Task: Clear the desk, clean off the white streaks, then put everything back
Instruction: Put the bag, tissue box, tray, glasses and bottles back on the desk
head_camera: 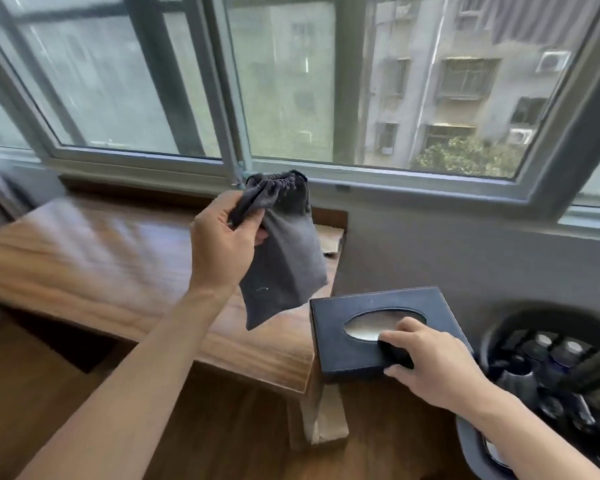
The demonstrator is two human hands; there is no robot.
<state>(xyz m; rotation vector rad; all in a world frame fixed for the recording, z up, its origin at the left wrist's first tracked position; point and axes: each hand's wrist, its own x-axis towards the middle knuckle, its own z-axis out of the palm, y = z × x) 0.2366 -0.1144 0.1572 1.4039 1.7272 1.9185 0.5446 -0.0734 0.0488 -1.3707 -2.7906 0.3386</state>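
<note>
The left hand [222, 237] pinches a grey drawstring pouch [284, 258] by its gathered neck and holds it in the air above the right end of the wooden desk [94, 251], so the pouch hangs free and touches nothing below. The right hand [433, 362] grips the near right corner of a black tissue box [371, 330], thumb on top by the oval opening and fingers curled over the edge; the box sits past the right end of the desk, and whether it rests on something or is carried I cannot tell. At the far right a dark bin [548, 368] holds several capped bottles. The visible desktop is bare, and I make out no white streaks through the blur, so this looks like either the last of the clearing or the start of putting things back; which one I cannot say. If clearing, the next move calls for setting both items down off the desk; if returning, lowering them onto the wood. No brand, label or writing is readable anywhere.
</note>
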